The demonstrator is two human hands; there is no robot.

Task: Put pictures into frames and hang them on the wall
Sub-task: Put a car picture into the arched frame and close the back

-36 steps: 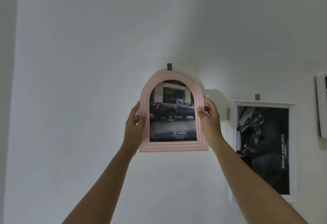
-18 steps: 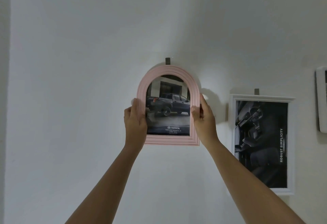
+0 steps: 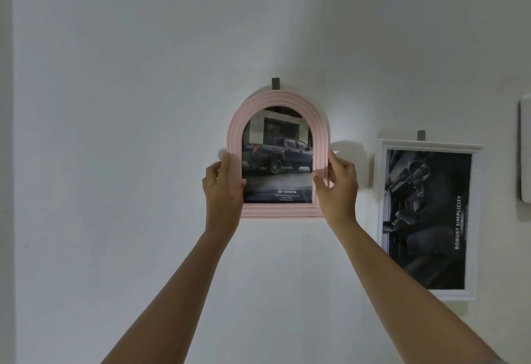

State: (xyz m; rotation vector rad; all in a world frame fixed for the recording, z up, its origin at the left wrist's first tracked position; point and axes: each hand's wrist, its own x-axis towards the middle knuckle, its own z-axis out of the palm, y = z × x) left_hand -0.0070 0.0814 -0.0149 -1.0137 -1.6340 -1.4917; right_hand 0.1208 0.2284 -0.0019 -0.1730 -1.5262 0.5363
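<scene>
A pink arched frame (image 3: 277, 100) with a picture of a dark pickup truck sits against the white wall. Its top lies just under a small grey hook (image 3: 275, 83). My left hand (image 3: 222, 191) grips the frame's left side, thumb on the front. On the frame's right side, my right hand (image 3: 337, 188) holds the edge between thumb and fingers. Whether the frame's back catches the hook is hidden.
A white rectangular frame (image 3: 472, 220) with a dark car-interior picture hangs to the right from its own grey hook (image 3: 421, 134). A white box-like object (image 3: 525, 152) shows at the far right edge. Bare white wall (image 3: 115, 133) spreads to the left and above.
Both hands have raised the pink frame toward the wall until its arch reaches the grey hook. My hands have slid lower along the frame's sides.
</scene>
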